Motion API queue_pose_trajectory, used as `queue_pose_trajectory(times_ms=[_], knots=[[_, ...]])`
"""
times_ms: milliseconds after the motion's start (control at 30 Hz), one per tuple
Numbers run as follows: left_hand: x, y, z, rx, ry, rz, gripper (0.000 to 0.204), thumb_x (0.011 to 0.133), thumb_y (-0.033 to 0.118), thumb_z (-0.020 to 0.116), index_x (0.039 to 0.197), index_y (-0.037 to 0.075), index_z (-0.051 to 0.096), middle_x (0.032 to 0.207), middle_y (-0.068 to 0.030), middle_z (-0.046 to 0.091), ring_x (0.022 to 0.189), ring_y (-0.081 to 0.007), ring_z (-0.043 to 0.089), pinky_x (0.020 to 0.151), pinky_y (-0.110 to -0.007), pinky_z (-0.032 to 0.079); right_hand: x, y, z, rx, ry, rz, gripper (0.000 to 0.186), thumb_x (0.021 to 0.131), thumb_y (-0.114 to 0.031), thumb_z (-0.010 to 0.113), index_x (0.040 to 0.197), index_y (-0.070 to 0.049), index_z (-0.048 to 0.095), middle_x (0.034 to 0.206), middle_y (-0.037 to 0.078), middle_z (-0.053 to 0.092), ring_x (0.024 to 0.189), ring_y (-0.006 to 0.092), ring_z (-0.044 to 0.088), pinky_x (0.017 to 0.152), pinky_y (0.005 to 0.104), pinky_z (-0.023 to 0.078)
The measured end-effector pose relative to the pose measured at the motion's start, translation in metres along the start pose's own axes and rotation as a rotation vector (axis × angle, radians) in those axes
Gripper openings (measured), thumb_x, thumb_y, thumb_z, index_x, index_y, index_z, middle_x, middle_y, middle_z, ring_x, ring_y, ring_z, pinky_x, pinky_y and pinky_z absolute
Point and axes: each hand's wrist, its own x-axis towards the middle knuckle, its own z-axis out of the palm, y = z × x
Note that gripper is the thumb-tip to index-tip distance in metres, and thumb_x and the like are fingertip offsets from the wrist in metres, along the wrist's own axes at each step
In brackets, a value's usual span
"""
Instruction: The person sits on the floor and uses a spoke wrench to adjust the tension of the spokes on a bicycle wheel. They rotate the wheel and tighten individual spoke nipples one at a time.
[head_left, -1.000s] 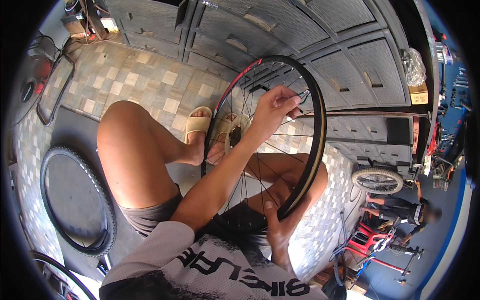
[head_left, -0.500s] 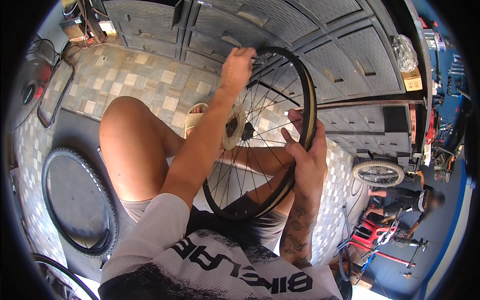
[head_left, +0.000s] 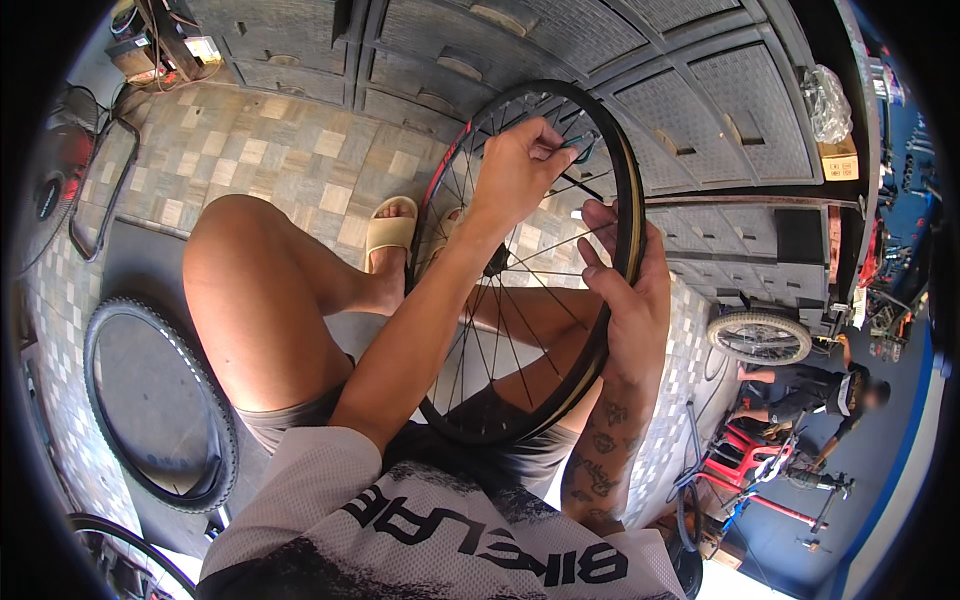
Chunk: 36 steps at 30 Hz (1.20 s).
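Note:
A spoked bicycle wheel (head_left: 540, 88) with a black rim, red marking and gold strip stands tilted between my bent legs. Its dark hub (head_left: 497, 258) sits partly behind my left arm. My left hand (head_left: 518, 172) pinches a small teal tool (head_left: 585, 145) at the spokes inside the upper rim; whether the tool sits on a spoke is too small to tell. My right hand (head_left: 630, 300) grips the rim at the right side, thumb inside among the spokes and fingertips reaching round it.
A loose tire (head_left: 100, 405) lies at left, beside a red-and-black fan (head_left: 62, 175). Grey cabinets (head_left: 500, 30) line the top. At right are a wall of tools (head_left: 905, 150), another wheel (head_left: 758, 340), a red stool (head_left: 735, 455) and another person (head_left: 820, 390).
My right hand moved up from the lower rim to the right side. My left hand swung up and leftward, then back right with the tool. The wheel shifted slightly upward.

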Motion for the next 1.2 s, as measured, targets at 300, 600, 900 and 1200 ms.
queue_pose_trajectory(times_ms=[300,600,900,1200], knots=[[0.003,-0.012,0.007,-0.257,-0.081,-0.073,0.010,0.094,-0.003,0.073,0.096,-0.003,0.063,0.087,-0.0123,0.077,0.086,-0.0168,0.079,0.070,-0.026,0.058,0.000,0.002,0.001,0.013,0.005,0.002,0.051,0.095,-0.005,0.062,0.142,0.001,0.045,0.130,0.016,0.055,0.112,0.0223,0.054,0.089,0.0320,0.047],[-0.001,-0.004,-0.001,-0.222,-0.226,-0.058,0.032,0.100,-0.005,0.064,0.132,-0.006,0.063,0.110,-0.0155,0.076,0.104,-0.0227,0.077,0.088,-0.028,0.061,0.001,0.004,-0.002,0.017,0.010,0.005,0.047,0.096,-0.007,0.061,0.140,0.000,0.046,0.126,0.014,0.055,0.109,0.0202,0.053,0.087,0.0307,0.045],[-0.002,-0.008,0.007,-0.224,-0.185,0.000,0.026,0.101,-0.001,0.066,0.125,-0.007,0.070,0.105,-0.0165,0.078,0.099,-0.0216,0.078,0.084,-0.029,0.062,0.002,0.006,-0.004,0.023,0.011,0.002,0.043,0.098,-0.009,0.061,0.138,-0.001,0.048,0.123,0.011,0.055,0.105,0.0182,0.052,0.084,0.0294,0.044],[-0.010,-0.009,0.026,-0.082,0.080,0.207,0.022,0.094,0.004,0.075,0.114,-0.004,0.076,0.093,-0.0143,0.079,0.081,-0.0156,0.076,0.076,-0.029,0.059,0.002,0.010,-0.006,0.023,0.017,0.008,0.039,0.099,-0.011,0.061,0.136,-0.003,0.050,0.119,0.009,0.055,0.102,0.0162,0.051,0.082,0.0281,0.043]])
